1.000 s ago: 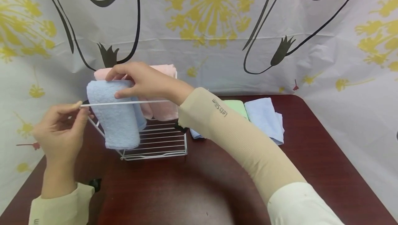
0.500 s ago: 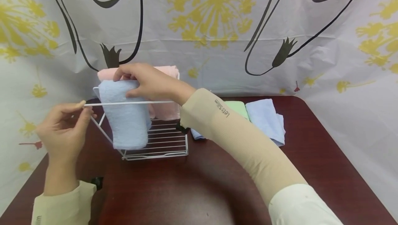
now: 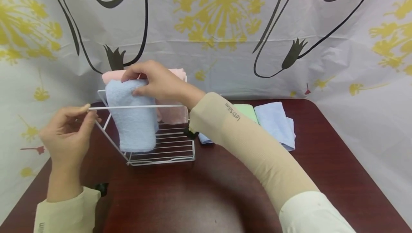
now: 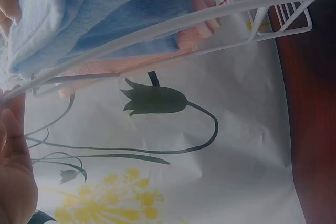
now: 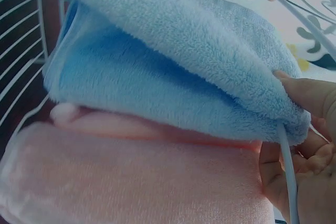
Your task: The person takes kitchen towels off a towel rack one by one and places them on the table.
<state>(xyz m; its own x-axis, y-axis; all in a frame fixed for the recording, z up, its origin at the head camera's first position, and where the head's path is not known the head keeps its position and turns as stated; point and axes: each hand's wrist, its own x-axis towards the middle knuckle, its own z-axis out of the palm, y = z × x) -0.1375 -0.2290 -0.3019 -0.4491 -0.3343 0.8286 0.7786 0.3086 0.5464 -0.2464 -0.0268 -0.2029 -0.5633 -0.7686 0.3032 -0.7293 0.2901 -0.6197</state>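
A white wire drying rack point(image 3: 167, 162) stands on the table, its front bar crossing the head view. My left hand point(image 3: 64, 136) pinches the front left corner of that bar. My right hand point(image 3: 161, 83) reaches over the rack and grips the top of a folded light blue towel point(image 3: 136, 129), thumb in front. This towel hangs behind the front bar; in the right wrist view it is draped over another bar point(image 5: 287, 177) beside my right fingers. Behind it a pink towel point(image 3: 173, 113) hangs on the back of the rack, partly hidden by my right hand and the blue towel.
Right of the rack, a green folded towel point(image 3: 244, 110) and a blue folded towel point(image 3: 276, 122) lie on the dark red table point(image 3: 322, 154). More blue cloth point(image 3: 204, 139) shows under my right sleeve. A patterned curtain point(image 3: 209, 58) hangs close behind.
My right hand has drawn the blue towel rightward along the rack and lifted it slightly, exposing more of the left side wires. My left hand stays on the corner.
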